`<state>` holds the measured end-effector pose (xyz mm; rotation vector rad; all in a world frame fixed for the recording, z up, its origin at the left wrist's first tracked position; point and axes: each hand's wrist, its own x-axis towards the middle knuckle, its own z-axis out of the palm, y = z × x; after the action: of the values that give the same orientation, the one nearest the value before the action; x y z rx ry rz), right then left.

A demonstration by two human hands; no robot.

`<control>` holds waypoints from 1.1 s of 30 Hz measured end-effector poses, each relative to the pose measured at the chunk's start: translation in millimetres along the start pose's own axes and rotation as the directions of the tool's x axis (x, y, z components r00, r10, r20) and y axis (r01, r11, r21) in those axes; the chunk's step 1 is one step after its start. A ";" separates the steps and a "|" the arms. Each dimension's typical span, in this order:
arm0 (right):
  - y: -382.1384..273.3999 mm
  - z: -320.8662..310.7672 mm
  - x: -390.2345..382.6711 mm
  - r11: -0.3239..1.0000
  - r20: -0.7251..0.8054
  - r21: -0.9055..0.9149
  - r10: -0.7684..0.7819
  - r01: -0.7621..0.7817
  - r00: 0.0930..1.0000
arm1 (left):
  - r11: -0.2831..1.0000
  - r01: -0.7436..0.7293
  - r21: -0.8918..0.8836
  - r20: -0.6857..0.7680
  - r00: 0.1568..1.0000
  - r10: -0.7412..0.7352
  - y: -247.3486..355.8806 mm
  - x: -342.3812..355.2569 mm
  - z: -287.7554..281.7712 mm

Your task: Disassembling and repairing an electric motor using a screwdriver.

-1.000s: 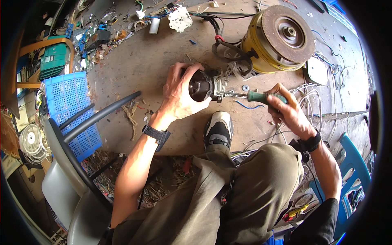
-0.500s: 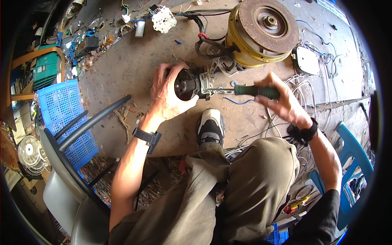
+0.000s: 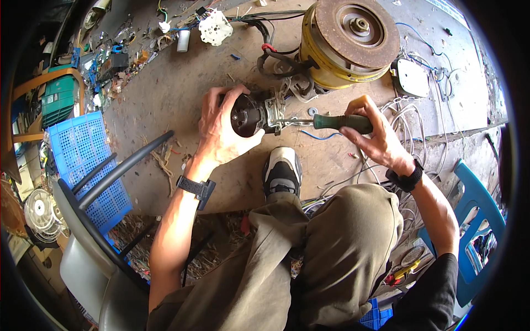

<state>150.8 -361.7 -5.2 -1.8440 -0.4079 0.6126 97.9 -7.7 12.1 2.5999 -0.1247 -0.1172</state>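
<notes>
My left hand (image 3: 218, 129) grips a dark, rounded metal motor-like part (image 3: 244, 117) on the wooden board, with fingers over its top and thumb along its lower side. A silvery bracket (image 3: 274, 113) is attached to its right side. My right hand (image 3: 375, 138) is closed round the green handle of a screwdriver (image 3: 331, 122), whose shaft reaches leftward to the bracket; exactly where the tip sits is hard to make out. A small washer (image 3: 312, 111) lies just above the shaft, and a blue wire (image 3: 320, 135) below it. My shoe (image 3: 281, 171) rests on the board below the part.
A large yellow machine with a rusty disc (image 3: 353, 38) stands at upper right, beside cables (image 3: 403, 110). Scrap parts (image 3: 215, 27) lie at upper left. A blue perforated crate (image 3: 83, 160), a grey chair (image 3: 88, 259) and a blue plastic chair (image 3: 475, 226) flank me.
The whole scene has shifted left and slightly up in the picture. My right hand's fingers have moved on the screwdriver handle; my left hand keeps its hold on the part.
</notes>
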 end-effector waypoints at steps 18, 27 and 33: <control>-25.9 -0.8 -4.1 0.993 0.089 -0.114 -0.014 0.024 0.996 | 1.000 -0.019 0.002 -0.001 1.000 0.019 -3.7 1.4 1.8; -18.0 0.9 6.4 0.910 0.089 0.151 0.377 -0.386 0.922 | 0.999 -0.032 -0.009 -0.006 0.999 0.032 -1.3 0.2 1.0; -24.9 -2.2 -0.9 0.758 0.310 0.256 0.523 -0.599 0.794 | 0.999 -0.037 -0.002 -0.034 0.999 0.036 -3.8 -1.0 3.5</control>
<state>151.7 -355.3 19.0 -1.5475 0.1394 1.2345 96.8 -6.1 7.2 2.5944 -0.1597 -0.0603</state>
